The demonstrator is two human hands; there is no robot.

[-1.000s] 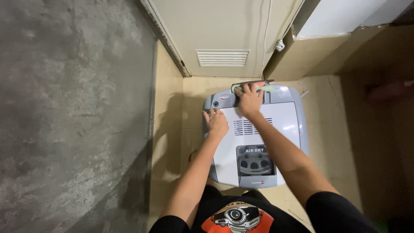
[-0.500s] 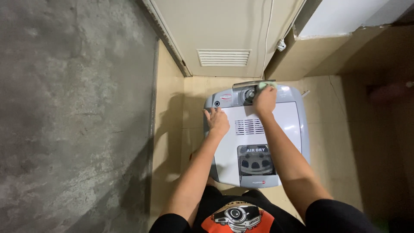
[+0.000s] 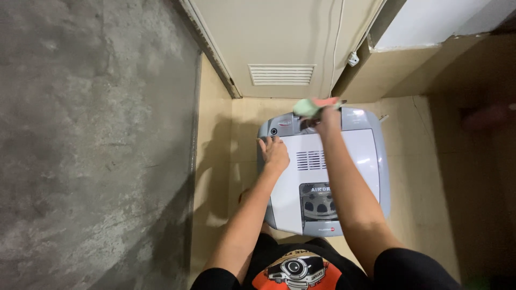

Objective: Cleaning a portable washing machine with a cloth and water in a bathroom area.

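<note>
A grey and white top-loading washing machine [image 3: 365,161] stands on the tiled floor below me. My left hand [image 3: 275,152] lies flat, fingers spread, on the left side of its white lid. My right hand [image 3: 327,118] is at the far control panel, closed on a pale green cloth [image 3: 306,107] that it holds against the panel's back edge. The hand and cloth hide most of the panel; a small round button [image 3: 274,131] shows at the panel's left end. A dark window with round holes [image 3: 318,203] sits in the near part of the lid.
A beige door with a louvred vent [image 3: 281,74] stands just behind the machine. A white cable with a plug [image 3: 352,58] hangs down the wall at the right. A rough concrete wall [image 3: 91,145] fills the left side. Beige floor tiles [image 3: 424,177] surround the machine.
My right hand has swept the green cloth from the middle of the control panel to the right and then up to its back edge. My left hand has stayed on the lid.
</note>
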